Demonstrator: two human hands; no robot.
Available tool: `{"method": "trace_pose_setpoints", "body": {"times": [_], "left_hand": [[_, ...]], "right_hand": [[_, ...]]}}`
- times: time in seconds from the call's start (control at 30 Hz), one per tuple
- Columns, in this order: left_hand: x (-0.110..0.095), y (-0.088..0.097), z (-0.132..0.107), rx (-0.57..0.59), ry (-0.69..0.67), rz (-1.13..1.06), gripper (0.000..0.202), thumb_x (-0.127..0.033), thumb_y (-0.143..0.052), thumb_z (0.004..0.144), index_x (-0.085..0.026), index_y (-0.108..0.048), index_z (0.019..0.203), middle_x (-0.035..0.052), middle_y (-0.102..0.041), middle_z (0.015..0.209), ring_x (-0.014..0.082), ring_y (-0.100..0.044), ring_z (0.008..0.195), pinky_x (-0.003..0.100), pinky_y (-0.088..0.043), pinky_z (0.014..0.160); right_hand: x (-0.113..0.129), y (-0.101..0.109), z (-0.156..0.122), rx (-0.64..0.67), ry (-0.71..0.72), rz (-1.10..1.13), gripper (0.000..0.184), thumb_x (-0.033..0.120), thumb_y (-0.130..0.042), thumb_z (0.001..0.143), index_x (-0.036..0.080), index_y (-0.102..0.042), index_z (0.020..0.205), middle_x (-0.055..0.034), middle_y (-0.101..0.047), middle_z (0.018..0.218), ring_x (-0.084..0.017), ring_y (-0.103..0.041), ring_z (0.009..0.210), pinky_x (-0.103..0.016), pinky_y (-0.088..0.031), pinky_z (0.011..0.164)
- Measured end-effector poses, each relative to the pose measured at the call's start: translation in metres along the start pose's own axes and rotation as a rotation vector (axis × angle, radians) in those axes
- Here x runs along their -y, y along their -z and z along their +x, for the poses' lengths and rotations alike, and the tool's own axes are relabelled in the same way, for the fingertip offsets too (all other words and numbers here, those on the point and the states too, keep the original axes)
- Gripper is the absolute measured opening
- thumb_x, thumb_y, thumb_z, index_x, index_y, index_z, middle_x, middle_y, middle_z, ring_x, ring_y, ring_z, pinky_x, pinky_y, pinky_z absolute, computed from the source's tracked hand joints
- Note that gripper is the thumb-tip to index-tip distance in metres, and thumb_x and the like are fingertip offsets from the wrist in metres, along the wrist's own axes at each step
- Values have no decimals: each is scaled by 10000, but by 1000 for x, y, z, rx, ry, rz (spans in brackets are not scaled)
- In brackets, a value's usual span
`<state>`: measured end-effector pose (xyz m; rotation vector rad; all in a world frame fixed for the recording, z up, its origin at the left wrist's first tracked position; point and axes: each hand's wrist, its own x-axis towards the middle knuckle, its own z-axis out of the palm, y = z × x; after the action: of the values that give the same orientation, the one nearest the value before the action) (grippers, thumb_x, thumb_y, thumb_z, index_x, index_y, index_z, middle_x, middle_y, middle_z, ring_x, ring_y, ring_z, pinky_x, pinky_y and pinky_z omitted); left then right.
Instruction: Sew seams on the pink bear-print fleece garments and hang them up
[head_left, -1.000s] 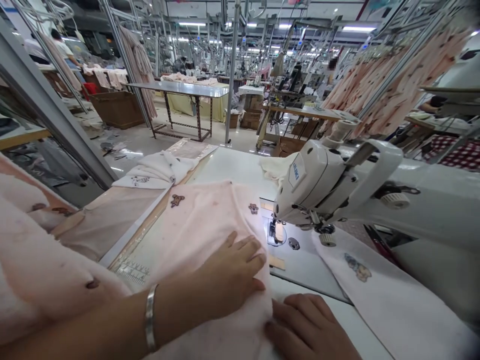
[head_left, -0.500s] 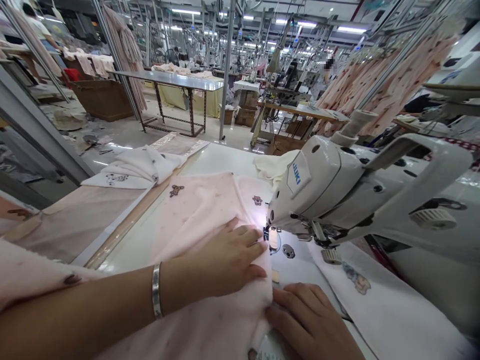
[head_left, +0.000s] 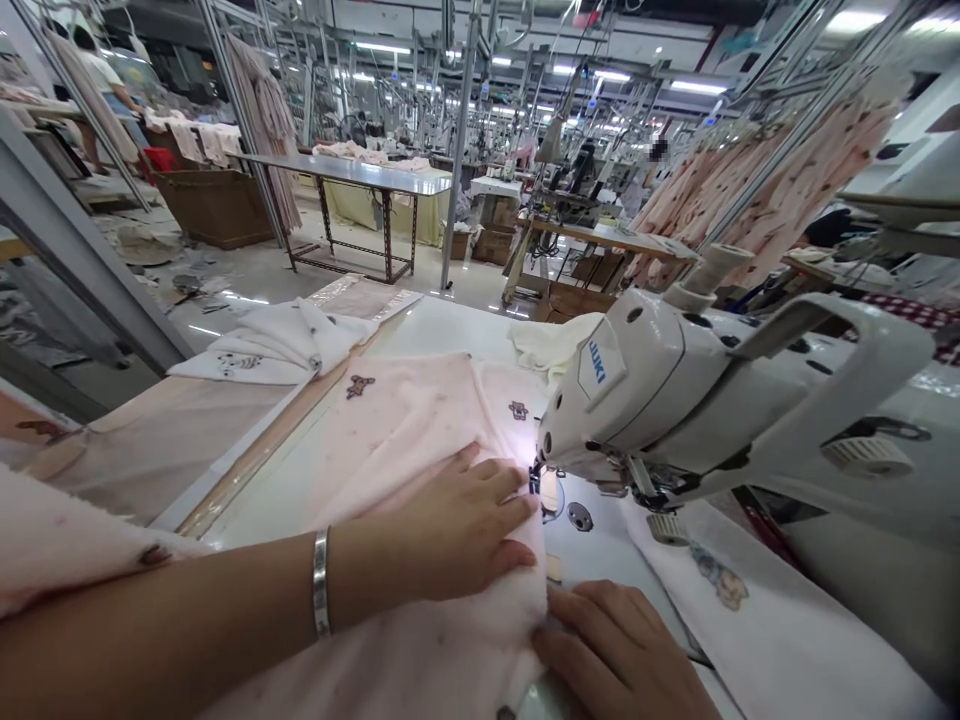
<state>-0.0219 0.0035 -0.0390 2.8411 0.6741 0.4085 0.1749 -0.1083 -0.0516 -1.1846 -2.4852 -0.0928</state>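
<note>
A pale pink fleece fabric (head_left: pixel 409 420) with small bear prints lies on the sewing table, its right edge beside the presser foot (head_left: pixel 541 480) of a white sewing machine (head_left: pixel 675 390). My left hand (head_left: pixel 450 525) rests flat on the fabric with fingers stretched toward the needle; a silver bracelet circles its wrist. My right hand (head_left: pixel 615 655) lies at the fabric's near right edge, fingers curled against the cloth. Whether it pinches the edge is hidden.
A white printed fabric piece (head_left: pixel 757 620) lies right of the needle plate. Folded white garments (head_left: pixel 277 345) sit at the table's far left. Pink garments (head_left: pixel 757 190) hang on rails at right. A metal table (head_left: pixel 352 175) and other workstations stand behind.
My left hand has slid with the pink fabric's edge toward the presser foot. My right hand shifted slightly. The view moved closer to the machine.
</note>
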Motion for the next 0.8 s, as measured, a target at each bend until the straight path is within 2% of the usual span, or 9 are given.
{"method": "trace_pose_setpoints", "body": {"times": [0.1, 0.2, 0.3, 0.43, 0.57, 0.67, 0.8], "left_hand": [[1, 3, 2, 29, -2, -1, 344, -385, -443, 939, -179, -497, 1208, 89, -508, 1235, 244, -446, 1165, 495, -249, 1063], [1, 5, 3, 24, -7, -7, 314, -358, -452, 940, -172, -509, 1186, 86, -515, 1227, 241, -450, 1150, 490, -261, 1047], [3, 3, 2, -11, -96, -44, 208, -290, -455, 942, -182, -567, 1081, 52, -575, 1124, 215, -482, 1084, 454, -270, 1038], [8, -3, 3, -37, -210, -74, 170, -236, -448, 942, -180, -607, 960, 37, -613, 1014, 182, -524, 978, 407, -297, 1020], [19, -5, 12, -75, -191, -55, 211, -255, -428, 956, -162, -613, 919, 53, -616, 992, 181, -536, 942, 387, -343, 972], [30, -4, 23, -92, -177, -37, 201, -252, -440, 949, -157, -599, 873, 47, -608, 966, 177, -529, 931, 351, -375, 926], [46, 0, 39, -98, -133, -11, 186, -248, -479, 928, -170, -551, 775, 21, -589, 886, 153, -530, 851, 297, -408, 824]], "right_hand": [[1, 6, 5, -66, -1, -77, 240, 251, -429, 916, 226, -631, 1043, -41, -663, 1054, -200, -557, 946, -319, -390, 791], [1, 13, 11, -110, 107, -104, 260, 192, -403, 926, 211, -648, 1010, -26, -673, 1110, -203, -551, 1082, -326, -388, 858], [1, 18, 12, -37, 186, -74, 275, 170, -379, 939, 196, -651, 970, 13, -697, 1061, -174, -549, 1128, -303, -374, 928], [2, 17, 9, -17, 210, -89, 278, 120, -387, 914, 178, -650, 985, -2, -708, 1023, -164, -591, 1072, -301, -367, 966], [-5, 13, 18, -52, 181, -39, 260, 79, -429, 865, 134, -643, 1003, -55, -697, 1027, -183, -604, 1023, -341, -408, 945], [-15, 9, 29, -90, 115, 14, 266, 45, -467, 816, 133, -635, 1002, -66, -689, 988, -201, -598, 963, -371, -453, 865], [-29, -2, 35, -66, -20, -27, 204, 113, -498, 835, 162, -635, 977, -76, -670, 961, -233, -583, 886, -389, -467, 746]]}}
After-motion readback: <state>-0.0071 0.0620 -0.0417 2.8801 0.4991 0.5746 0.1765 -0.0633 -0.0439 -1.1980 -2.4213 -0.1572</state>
